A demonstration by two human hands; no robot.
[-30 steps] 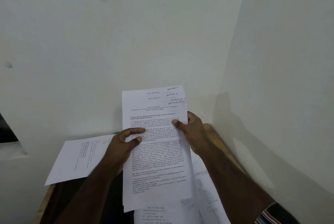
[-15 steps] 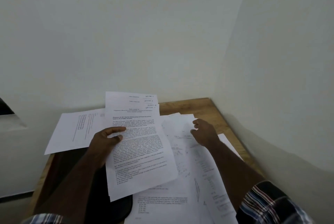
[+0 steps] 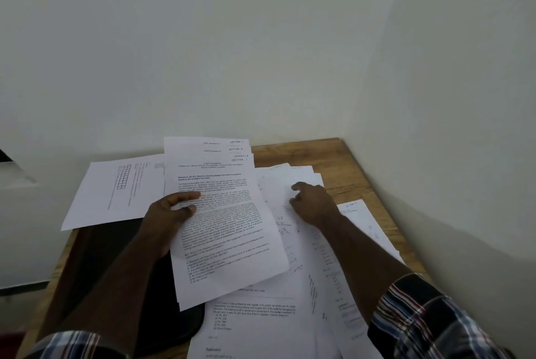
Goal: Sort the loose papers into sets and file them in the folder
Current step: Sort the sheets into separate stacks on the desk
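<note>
Pale walls meet in a corner behind a wooden table (image 3: 342, 155) strewn with loose papers (image 3: 290, 318); a dark folder (image 3: 121, 257) lies at the left under the held set (image 3: 223, 213). From the head view, the left hand (image 3: 171, 213) pinches that set at its left edge, thumb on top; the right hand (image 3: 313, 202) rests loosely curled on the spread sheets, gripping nothing. Thin, limp and slippery, the sheets likely lift best by an edge or corner.

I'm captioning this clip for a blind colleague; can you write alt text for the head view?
The left hand grips a stack of printed sheets above a wooden table, while the right hand reaches onto loose papers spread there. A dark folder lies under the left arm, another sheet beyond.
</note>
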